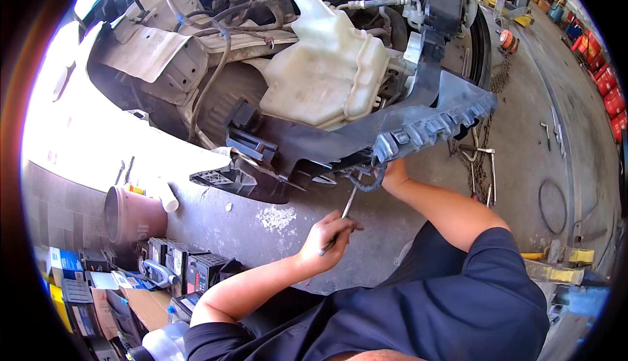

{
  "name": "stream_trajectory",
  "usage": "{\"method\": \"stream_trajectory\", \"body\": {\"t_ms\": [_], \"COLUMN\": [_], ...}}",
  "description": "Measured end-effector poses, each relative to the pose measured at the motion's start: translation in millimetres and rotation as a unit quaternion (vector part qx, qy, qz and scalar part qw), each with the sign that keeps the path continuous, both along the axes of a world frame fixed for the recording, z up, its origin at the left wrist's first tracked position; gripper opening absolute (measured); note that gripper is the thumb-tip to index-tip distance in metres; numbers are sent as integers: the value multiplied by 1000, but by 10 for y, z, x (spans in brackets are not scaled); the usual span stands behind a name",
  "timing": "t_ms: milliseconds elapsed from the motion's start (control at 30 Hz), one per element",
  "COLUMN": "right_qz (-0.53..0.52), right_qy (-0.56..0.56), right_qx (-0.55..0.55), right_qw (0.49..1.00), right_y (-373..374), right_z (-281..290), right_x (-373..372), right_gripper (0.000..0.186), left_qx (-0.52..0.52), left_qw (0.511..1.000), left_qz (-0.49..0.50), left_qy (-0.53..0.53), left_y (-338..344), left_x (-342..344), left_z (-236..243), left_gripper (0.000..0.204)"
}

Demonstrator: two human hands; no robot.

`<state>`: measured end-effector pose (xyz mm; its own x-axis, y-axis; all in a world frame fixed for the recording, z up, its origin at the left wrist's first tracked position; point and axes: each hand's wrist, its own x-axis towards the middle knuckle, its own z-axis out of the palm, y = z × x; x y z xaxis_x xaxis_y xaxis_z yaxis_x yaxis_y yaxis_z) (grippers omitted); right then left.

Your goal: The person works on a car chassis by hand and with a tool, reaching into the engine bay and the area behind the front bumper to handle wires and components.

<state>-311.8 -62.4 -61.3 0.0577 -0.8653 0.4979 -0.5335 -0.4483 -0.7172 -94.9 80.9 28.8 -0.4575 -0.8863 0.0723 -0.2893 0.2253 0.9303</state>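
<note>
My left hand [330,238] is closed round a slim, rod-shaped metal tool [352,199] below the car's front end. The tool slants up, and its upper end passes under the dark plastic front panel [340,142], where its tip is hidden. My right hand [394,174] reaches up beneath the ribbed grey plastic bracket [435,129]; its fingers are hidden behind the bracket and a dark corrugated wiring loom [367,183]. Just above the panel sits a large off-white plastic fluid tank [320,76].
A white fender [124,142] curves along the left. Batteries [203,271], boxes and a pinkish bucket [134,214] stand at lower left. Chain [485,165] and metal tools [493,174] lie on the floor at right, with red containers [605,80] beyond. A yellow-and-blue stand [569,273] is at lower right.
</note>
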Motion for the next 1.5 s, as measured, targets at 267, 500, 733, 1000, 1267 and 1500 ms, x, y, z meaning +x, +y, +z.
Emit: {"method": "stream_trajectory", "body": {"t_ms": [267,500,733,1000,1267,1500], "right_qz": [142,182,157,-50,-92,-62], "right_qy": [20,414,268,22,-52,-102], "right_qx": [607,456,262,385,280,219], "right_qw": [782,767,914,921,954,968], "right_y": [339,105,-379,-180,-255,-388], "right_z": [-291,-446,-118,155,128,129], "right_x": [-41,-283,107,189,19,-39], "right_gripper": [62,48,38,29,17,35], "left_qx": [280,486,30,136,218,115], "left_qw": [947,758,743,943,937,972], "left_qz": [-157,-370,-413,270,271,170], "left_qy": [-22,-231,-526,139,24,-117], "left_y": [-85,-97,-88,-1179,-1247,-1346], "left_x": [797,927,915,-296,25,270], "left_z": [-737,-1986,-3598,-2195,-1831,-1855], "left_gripper": [24,36,33,26,29,30]}}
